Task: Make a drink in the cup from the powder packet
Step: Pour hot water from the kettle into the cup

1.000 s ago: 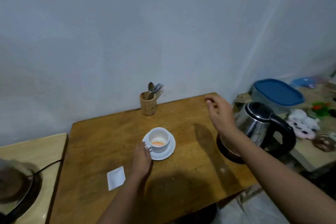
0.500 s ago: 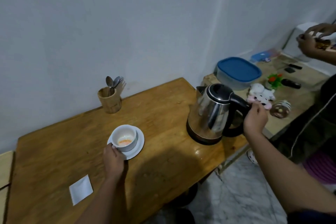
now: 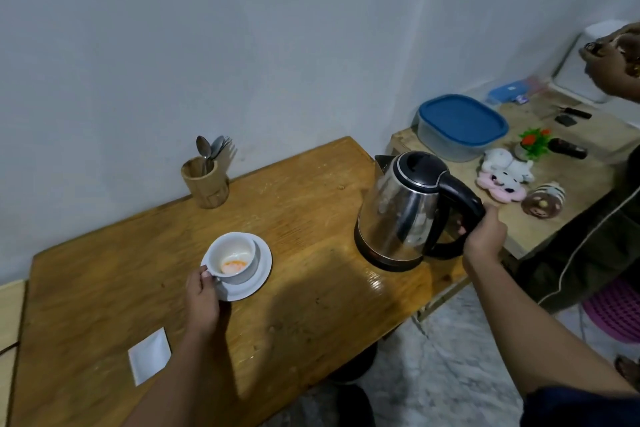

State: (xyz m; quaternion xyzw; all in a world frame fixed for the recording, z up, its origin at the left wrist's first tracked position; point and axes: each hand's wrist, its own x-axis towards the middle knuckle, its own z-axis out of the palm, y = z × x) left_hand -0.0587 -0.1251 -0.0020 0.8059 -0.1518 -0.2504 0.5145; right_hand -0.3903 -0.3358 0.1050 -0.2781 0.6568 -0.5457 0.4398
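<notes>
A white cup (image 3: 239, 255) with orange powder at its bottom sits on a white saucer (image 3: 261, 272) on the wooden table (image 3: 311, 305). My left hand (image 3: 202, 298) pinches the cup's handle at its near-left side. A steel electric kettle (image 3: 401, 211) with a black lid and handle stands on its base at the table's right end. My right hand (image 3: 485, 239) is wrapped around the kettle's black handle. A white powder packet (image 3: 149, 355) lies flat near the table's front left.
A wooden holder with spoons and a fork (image 3: 205, 180) stands at the back by the wall. A lower side table (image 3: 554, 180) on the right carries a blue-lidded box (image 3: 460, 126), small toys and a plant. Another person's hands (image 3: 613, 62) are at the far right.
My right hand went from hovering over the table to gripping the kettle's handle. The view swung right. My left hand stayed on the cup's handle.
</notes>
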